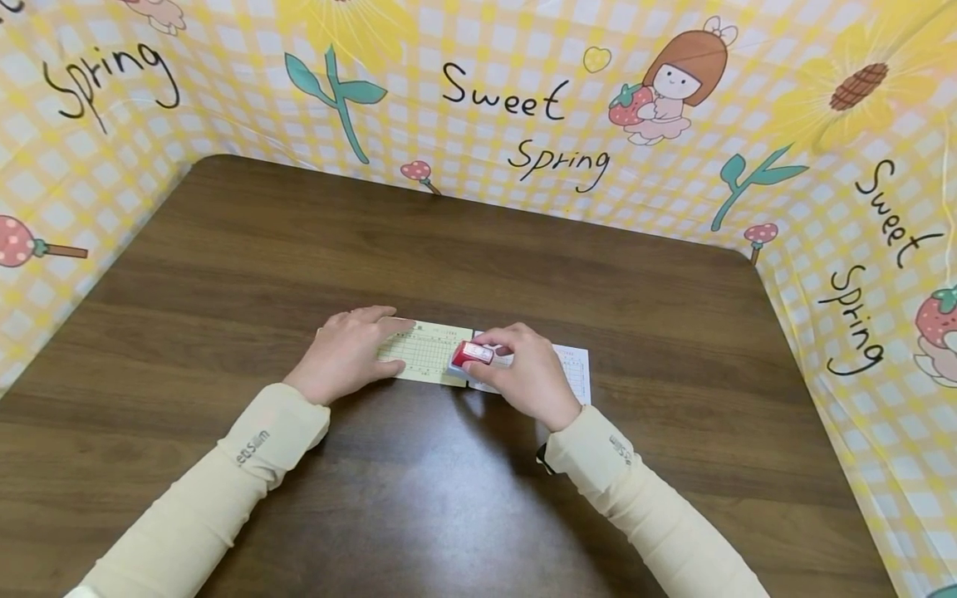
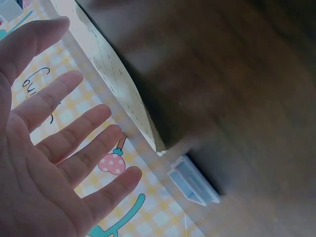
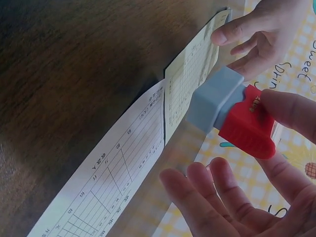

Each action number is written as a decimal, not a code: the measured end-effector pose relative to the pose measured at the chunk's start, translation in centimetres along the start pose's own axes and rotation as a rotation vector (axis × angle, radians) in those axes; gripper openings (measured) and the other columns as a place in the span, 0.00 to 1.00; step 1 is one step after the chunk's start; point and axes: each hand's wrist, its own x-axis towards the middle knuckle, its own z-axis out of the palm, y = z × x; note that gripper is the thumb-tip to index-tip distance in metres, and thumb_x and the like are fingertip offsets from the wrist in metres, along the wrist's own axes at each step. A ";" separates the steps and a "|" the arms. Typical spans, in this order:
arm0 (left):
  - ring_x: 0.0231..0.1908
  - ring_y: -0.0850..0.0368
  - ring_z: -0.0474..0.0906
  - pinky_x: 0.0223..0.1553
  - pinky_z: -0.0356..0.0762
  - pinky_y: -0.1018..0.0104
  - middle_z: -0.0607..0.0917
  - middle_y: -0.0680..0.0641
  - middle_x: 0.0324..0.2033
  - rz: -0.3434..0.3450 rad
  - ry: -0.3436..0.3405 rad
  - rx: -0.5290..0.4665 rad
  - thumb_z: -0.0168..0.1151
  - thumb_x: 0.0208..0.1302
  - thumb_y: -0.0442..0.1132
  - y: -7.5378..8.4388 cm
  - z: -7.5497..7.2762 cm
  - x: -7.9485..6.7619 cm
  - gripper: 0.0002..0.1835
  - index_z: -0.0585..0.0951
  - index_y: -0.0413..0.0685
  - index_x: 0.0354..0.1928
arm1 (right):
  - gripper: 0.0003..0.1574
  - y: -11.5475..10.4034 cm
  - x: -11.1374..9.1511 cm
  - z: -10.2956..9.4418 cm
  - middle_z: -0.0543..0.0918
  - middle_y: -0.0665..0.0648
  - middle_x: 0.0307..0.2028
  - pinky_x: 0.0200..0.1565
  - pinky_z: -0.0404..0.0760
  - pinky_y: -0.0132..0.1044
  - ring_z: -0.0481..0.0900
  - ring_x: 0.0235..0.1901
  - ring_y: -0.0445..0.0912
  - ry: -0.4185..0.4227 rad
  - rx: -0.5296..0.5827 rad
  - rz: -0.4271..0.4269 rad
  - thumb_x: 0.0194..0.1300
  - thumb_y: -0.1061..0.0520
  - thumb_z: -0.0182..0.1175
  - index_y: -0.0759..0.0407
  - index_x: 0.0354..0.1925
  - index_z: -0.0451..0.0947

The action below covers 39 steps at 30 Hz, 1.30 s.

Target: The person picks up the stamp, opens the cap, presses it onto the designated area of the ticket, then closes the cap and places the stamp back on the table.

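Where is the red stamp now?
Mid-frame in the head view, the red stamp is pinched in the right hand, near where the yellow page meets the white page.

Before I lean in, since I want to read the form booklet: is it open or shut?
Open: its yellow page and white page lie side by side, meeting along one edge.

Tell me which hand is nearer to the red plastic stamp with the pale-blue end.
Right. The right hand pinches the stamp; the left hand is apart, to its left, at the left end of the pale-yellow printed paper sheet.
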 end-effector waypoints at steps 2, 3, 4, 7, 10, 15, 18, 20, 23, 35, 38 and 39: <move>0.64 0.34 0.72 0.61 0.67 0.31 0.77 0.32 0.64 -0.004 0.000 -0.002 0.72 0.62 0.44 0.0 0.0 0.0 0.29 0.80 0.46 0.65 | 0.19 0.0 0.1 0.1 0.85 0.57 0.46 0.44 0.79 0.45 0.85 0.45 0.52 0.000 -0.014 -0.010 0.56 0.53 0.75 0.56 0.47 0.88; 0.64 0.34 0.72 0.61 0.67 0.31 0.77 0.33 0.64 -0.007 -0.001 -0.003 0.72 0.62 0.44 0.0 0.0 0.0 0.29 0.80 0.46 0.65 | 0.19 -0.1 0.1 0.2 0.85 0.57 0.46 0.44 0.80 0.45 0.85 0.45 0.53 -0.001 -0.022 -0.015 0.56 0.53 0.75 0.56 0.47 0.88; 0.64 0.34 0.72 0.61 0.67 0.31 0.76 0.33 0.64 -0.009 -0.002 -0.003 0.72 0.62 0.44 0.0 0.0 0.0 0.29 0.80 0.46 0.65 | 0.19 -0.1 0.2 0.2 0.85 0.57 0.46 0.44 0.80 0.46 0.85 0.45 0.53 -0.001 -0.031 -0.018 0.56 0.53 0.75 0.56 0.46 0.88; 0.64 0.34 0.72 0.61 0.67 0.32 0.76 0.33 0.65 -0.017 -0.006 -0.003 0.71 0.62 0.45 -0.1 0.0 0.0 0.29 0.80 0.47 0.65 | 0.18 -0.1 0.3 0.4 0.85 0.57 0.47 0.45 0.79 0.46 0.85 0.46 0.53 -0.004 -0.049 -0.021 0.57 0.52 0.76 0.55 0.46 0.89; 0.64 0.34 0.72 0.60 0.67 0.32 0.77 0.33 0.64 -0.013 -0.002 -0.001 0.71 0.62 0.44 -0.1 0.1 0.1 0.29 0.80 0.47 0.65 | 0.18 -0.1 0.3 0.5 0.85 0.56 0.47 0.46 0.79 0.47 0.85 0.46 0.53 -0.007 -0.057 -0.020 0.57 0.52 0.75 0.54 0.46 0.89; 0.64 0.35 0.72 0.60 0.68 0.32 0.77 0.33 0.63 0.001 0.009 -0.009 0.71 0.61 0.43 -0.1 0.2 0.1 0.28 0.81 0.46 0.64 | 0.18 -0.2 0.5 0.7 0.85 0.57 0.47 0.45 0.79 0.47 0.85 0.46 0.53 -0.009 -0.068 -0.022 0.57 0.52 0.75 0.54 0.46 0.89; 0.65 0.35 0.72 0.60 0.67 0.32 0.77 0.33 0.63 0.003 0.009 -0.015 0.71 0.61 0.43 -0.2 0.2 0.1 0.28 0.81 0.46 0.64 | 0.18 -0.3 0.6 0.8 0.85 0.57 0.48 0.45 0.79 0.48 0.85 0.46 0.54 -0.014 -0.078 -0.019 0.57 0.52 0.75 0.53 0.46 0.89; 0.65 0.35 0.72 0.61 0.67 0.32 0.77 0.33 0.63 0.002 0.007 -0.017 0.71 0.61 0.43 -0.2 0.3 0.1 0.28 0.81 0.47 0.64 | 0.17 -0.3 0.6 0.9 0.84 0.57 0.48 0.45 0.79 0.47 0.84 0.46 0.54 -0.018 -0.082 -0.014 0.57 0.52 0.75 0.53 0.46 0.89; 0.65 0.35 0.72 0.61 0.67 0.32 0.77 0.33 0.64 0.004 0.006 -0.017 0.71 0.61 0.44 -0.2 0.3 0.2 0.28 0.81 0.47 0.64 | 0.17 -0.4 0.6 0.9 0.84 0.57 0.48 0.45 0.79 0.48 0.84 0.46 0.54 -0.023 -0.082 -0.009 0.57 0.52 0.75 0.53 0.46 0.89; 0.65 0.35 0.71 0.63 0.65 0.32 0.77 0.32 0.63 0.015 -0.003 -0.012 0.72 0.61 0.43 -0.3 0.5 0.3 0.28 0.80 0.45 0.64 | 0.17 -0.7 1.0 1.3 0.84 0.57 0.47 0.42 0.79 0.48 0.84 0.44 0.56 -0.016 -0.141 -0.039 0.57 0.50 0.75 0.51 0.46 0.89; 0.65 0.35 0.72 0.63 0.65 0.32 0.78 0.32 0.63 0.017 -0.001 -0.007 0.72 0.61 0.43 -0.2 0.6 0.3 0.29 0.80 0.46 0.64 | 0.17 -0.7 1.1 1.5 0.84 0.56 0.46 0.40 0.79 0.47 0.84 0.43 0.56 -0.017 -0.161 -0.046 0.57 0.50 0.75 0.51 0.46 0.89; 0.65 0.35 0.72 0.63 0.65 0.32 0.78 0.32 0.63 0.018 0.000 -0.007 0.72 0.61 0.43 -0.2 0.6 0.3 0.29 0.80 0.46 0.64 | 0.17 -0.8 1.1 1.5 0.84 0.56 0.46 0.40 0.80 0.47 0.84 0.43 0.56 -0.017 -0.168 -0.049 0.57 0.50 0.75 0.51 0.46 0.89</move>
